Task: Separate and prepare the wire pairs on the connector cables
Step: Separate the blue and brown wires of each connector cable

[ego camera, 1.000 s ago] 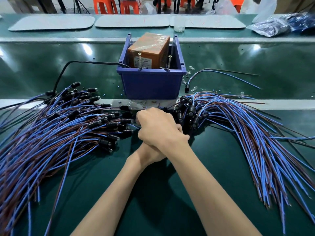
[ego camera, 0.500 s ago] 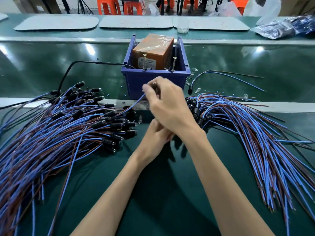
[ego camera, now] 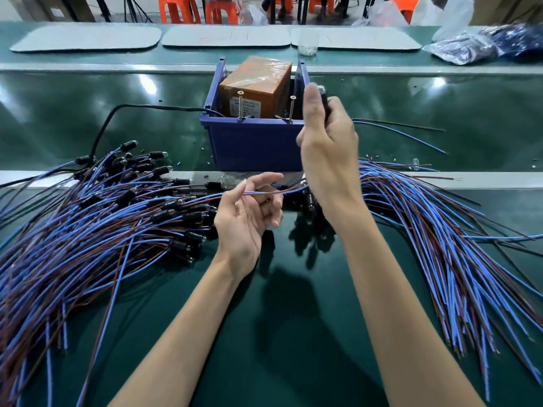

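Black connector was nearly hidden inside the right hand, fingers curled tight round it; left hand lay slack, fingers apart, wire pair across them.

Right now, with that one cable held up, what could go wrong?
The wire pair runs from behind the right hand, which holds a connector, across the left hand into the left pile; pulling might drag or tangle neighbours. That raised hand is close to the screw standing on the blue bin; wire could snag there.
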